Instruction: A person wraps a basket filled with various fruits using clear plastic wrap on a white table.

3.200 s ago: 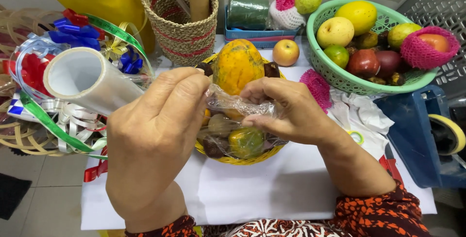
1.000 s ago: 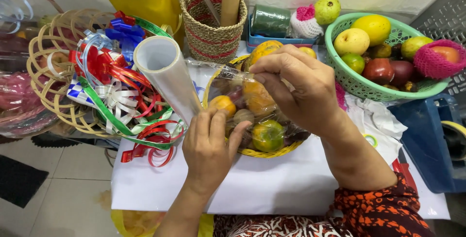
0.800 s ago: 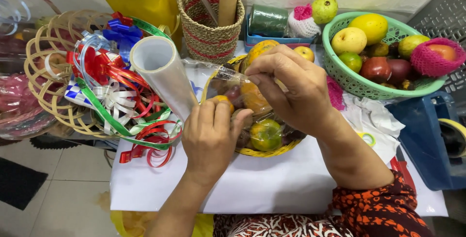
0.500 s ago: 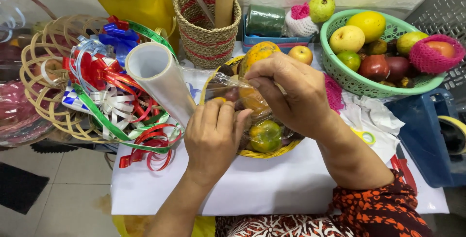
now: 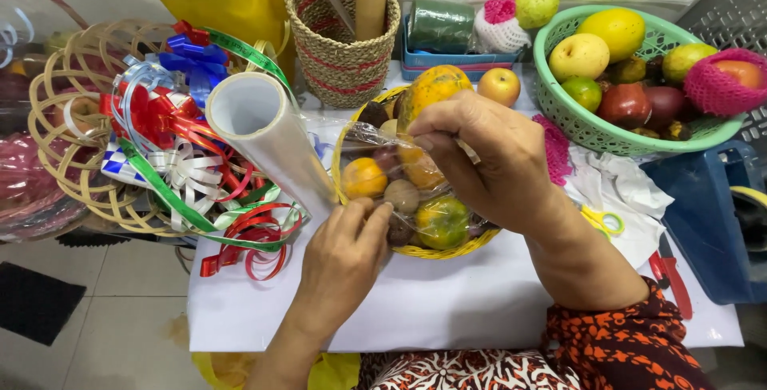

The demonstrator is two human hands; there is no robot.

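Note:
A small yellow basket [image 5: 447, 249] of mixed fruit sits on the white table, with a large orange-yellow papaya [image 5: 431, 86] at its back. Clear plastic film [image 5: 351, 138] runs from a roll [image 5: 268, 130] over the fruit. My right hand [image 5: 487, 162] pinches the film over the top of the basket. The fingers of my left hand [image 5: 343, 254] press the film against the basket's near left side, next to an orange fruit [image 5: 363, 178] and a green-orange one [image 5: 439, 222].
A green basket of fruit [image 5: 575, 122] stands at the back right, a woven holder [image 5: 339, 46] behind the roll, and a pile of ribbons on wicker trays [image 5: 168, 142] at left. Scissors [image 5: 603, 218] and a red-handled tool [image 5: 667, 270] lie at right beside a blue crate [image 5: 703, 214].
My left hand dropped from the top of the basket to its near left side. The right hand shifted slightly while holding the film, which is drawn further over the fruit.

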